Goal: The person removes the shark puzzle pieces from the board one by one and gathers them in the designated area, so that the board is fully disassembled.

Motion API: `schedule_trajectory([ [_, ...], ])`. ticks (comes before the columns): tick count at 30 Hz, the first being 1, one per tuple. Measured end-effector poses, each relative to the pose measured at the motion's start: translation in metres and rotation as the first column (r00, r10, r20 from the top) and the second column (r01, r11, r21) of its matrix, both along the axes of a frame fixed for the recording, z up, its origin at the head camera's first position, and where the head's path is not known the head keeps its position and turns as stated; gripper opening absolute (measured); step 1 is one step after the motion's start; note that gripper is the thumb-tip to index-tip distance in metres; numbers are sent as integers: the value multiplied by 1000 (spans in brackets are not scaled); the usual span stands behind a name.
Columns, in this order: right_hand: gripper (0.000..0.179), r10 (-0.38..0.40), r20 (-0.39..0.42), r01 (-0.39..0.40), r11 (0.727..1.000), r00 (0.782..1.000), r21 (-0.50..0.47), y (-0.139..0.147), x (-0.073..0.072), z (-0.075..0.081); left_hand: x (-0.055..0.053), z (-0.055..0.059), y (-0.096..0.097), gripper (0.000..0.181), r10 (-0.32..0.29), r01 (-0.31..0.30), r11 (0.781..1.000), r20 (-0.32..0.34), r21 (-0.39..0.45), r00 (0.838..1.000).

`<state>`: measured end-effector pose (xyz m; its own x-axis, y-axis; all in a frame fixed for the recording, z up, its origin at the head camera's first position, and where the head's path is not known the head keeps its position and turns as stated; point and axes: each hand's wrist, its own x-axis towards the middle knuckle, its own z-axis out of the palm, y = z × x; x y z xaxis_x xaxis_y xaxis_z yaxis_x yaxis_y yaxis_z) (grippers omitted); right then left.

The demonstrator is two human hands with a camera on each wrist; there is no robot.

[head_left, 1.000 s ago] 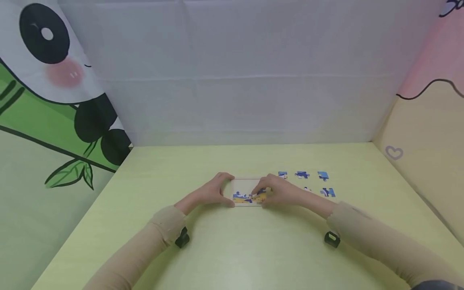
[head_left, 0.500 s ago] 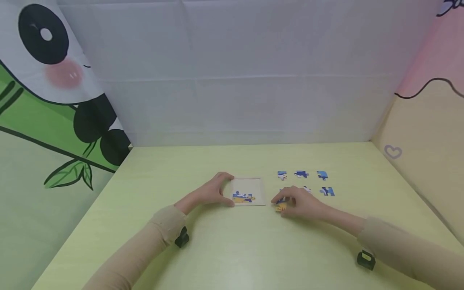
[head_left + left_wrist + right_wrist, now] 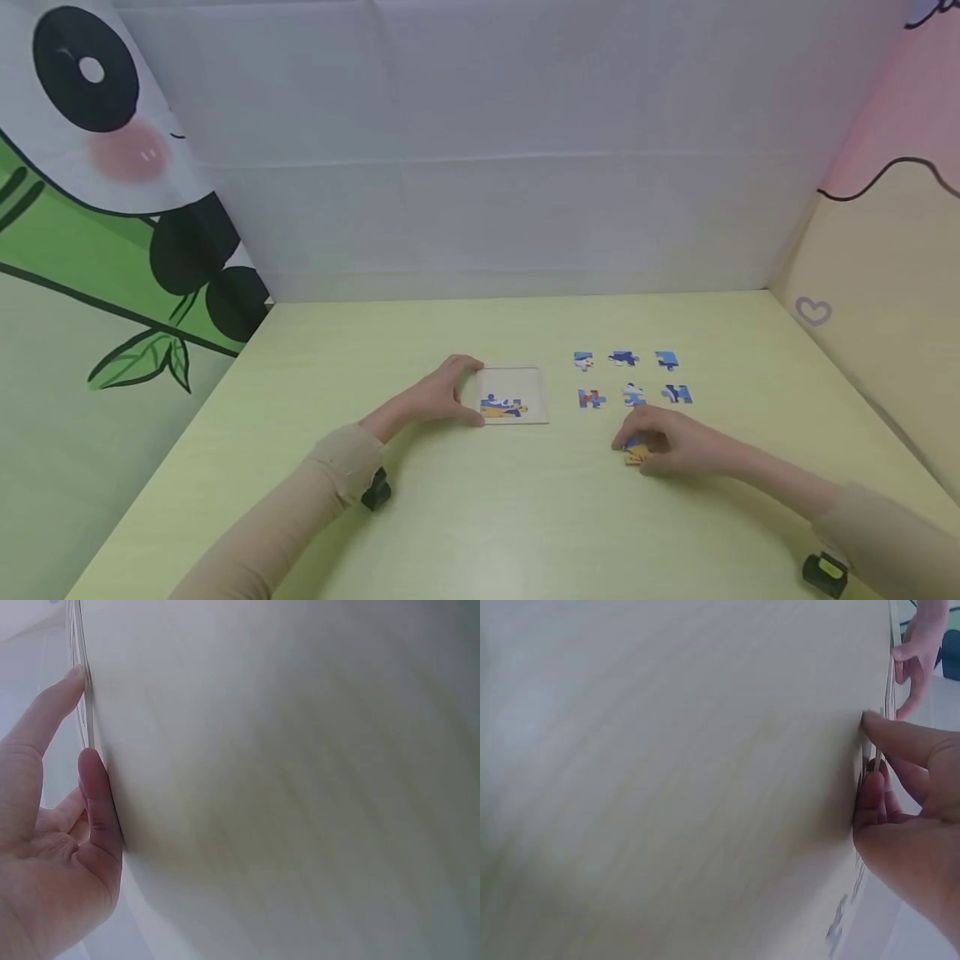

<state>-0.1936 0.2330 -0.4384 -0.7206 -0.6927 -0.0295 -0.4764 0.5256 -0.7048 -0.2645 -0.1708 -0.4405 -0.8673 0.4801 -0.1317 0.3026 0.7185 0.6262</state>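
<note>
A pale square puzzle tray (image 3: 517,382) lies flat on the table, with a few joined jigsaw pieces (image 3: 501,407) in its lower left part. My left hand (image 3: 438,395) holds the tray's left side, thumb at the near corner and fingers at the far one. The left wrist view has the tray's thin edge (image 3: 82,720) against these fingertips. To the right of the tray, my right hand (image 3: 682,443) pinches a blue and yellow jigsaw piece (image 3: 636,454) between thumb and fingers. In the right wrist view, the pinched piece (image 3: 877,760) is mostly hidden by the fingers.
Several loose jigsaw pieces lie in two rows beyond my right hand, among them a red and blue one (image 3: 591,399) and a blue one (image 3: 667,360). A white cloth wall (image 3: 487,217) stands behind the table (image 3: 480,508), with printed panels at both sides.
My right hand has left the tray and moved right and nearer, carrying the blue and yellow jigsaw piece out of it. My left hand stays on the tray.
</note>
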Motion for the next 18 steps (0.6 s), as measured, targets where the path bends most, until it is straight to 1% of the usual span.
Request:
schedule_trajectory([
  [5, 34, -44, 62, 44, 999, 997, 15, 17, 3, 1, -1, -2, -1, 91, -1, 1, 1000, 1, 4, 1000],
  [11, 33, -76, 117, 72, 997, 990, 38, 29, 3, 3, 0, -1, -1, 91, 1, -1, 1000, 0, -4, 1000],
  [13, 33, -96, 121, 92, 995, 988, 39, 32, 4, 3, 0, -1, -1, 91, -1, 1, 1000, 3, -5, 1000],
  [18, 33, -120, 92, 117, 992, 988, 40, 46, 3, 1, 0, 1, -1, 91, -5, 5, 1000, 8, 6, 1000],
])
